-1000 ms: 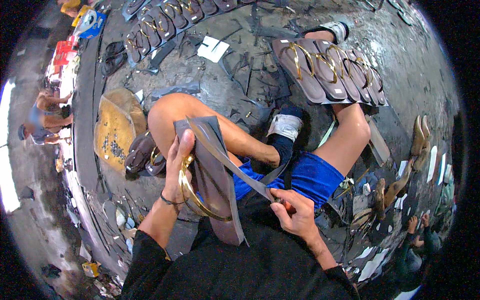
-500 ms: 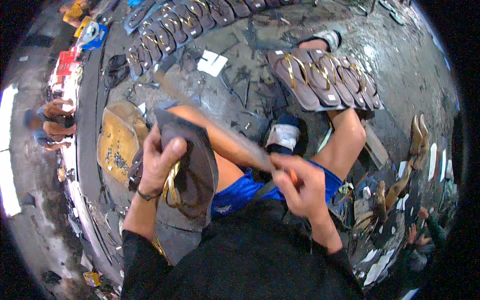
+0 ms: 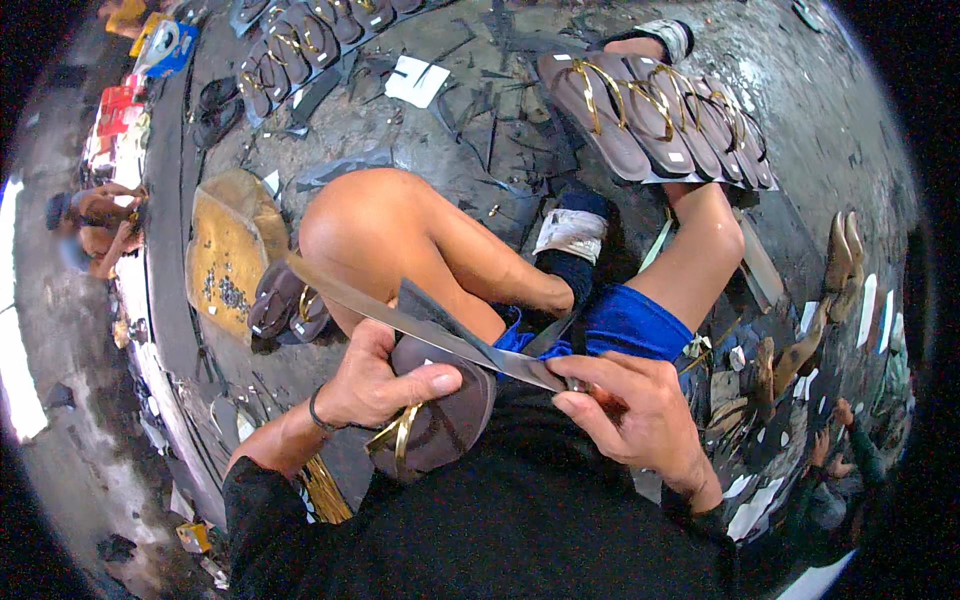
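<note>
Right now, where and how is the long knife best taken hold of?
Probably by the handle, from the right, as the right hand has it: the knife's long blade slants away to the upper left, in front of the sandal in the left hand. Fingers mostly hide the handle.

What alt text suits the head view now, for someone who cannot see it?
A person's left hand grips a gold-strapped brown sandal while the right hand holds a long-bladed knife across it. More gold-strapped sandals are lined up ahead.
</note>
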Available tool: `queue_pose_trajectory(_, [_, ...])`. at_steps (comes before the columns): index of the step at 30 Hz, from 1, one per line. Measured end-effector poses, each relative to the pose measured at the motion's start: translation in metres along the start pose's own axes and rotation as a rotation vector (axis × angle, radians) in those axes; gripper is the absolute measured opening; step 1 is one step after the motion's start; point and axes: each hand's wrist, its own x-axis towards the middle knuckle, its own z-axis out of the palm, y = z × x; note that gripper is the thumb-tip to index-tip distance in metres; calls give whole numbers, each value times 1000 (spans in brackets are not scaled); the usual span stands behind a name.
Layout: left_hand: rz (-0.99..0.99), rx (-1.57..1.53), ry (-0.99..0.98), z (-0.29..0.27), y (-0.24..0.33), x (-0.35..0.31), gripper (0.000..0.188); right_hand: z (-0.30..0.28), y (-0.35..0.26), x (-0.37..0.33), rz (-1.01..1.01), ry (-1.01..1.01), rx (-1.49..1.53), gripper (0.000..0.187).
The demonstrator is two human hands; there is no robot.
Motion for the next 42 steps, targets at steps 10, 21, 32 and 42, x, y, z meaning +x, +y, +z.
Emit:
queue_pose_trajectory(10, [63,410,-240,10,54,17,57,10,5,47,-123,-177,526,52])
queue_pose_trajectory(21, [116,-653,141,54,-49,-8,69,54,30,32,-27,210,638,53])
queue_pose_trajectory(32, [168,-935,602,55,-8,84,18,49,63,-51,-43,510,-18,30])
queue_pose_trajectory(42, [67,-742,456,33,-76,48,34,36,40,-41,131,373,8,25])
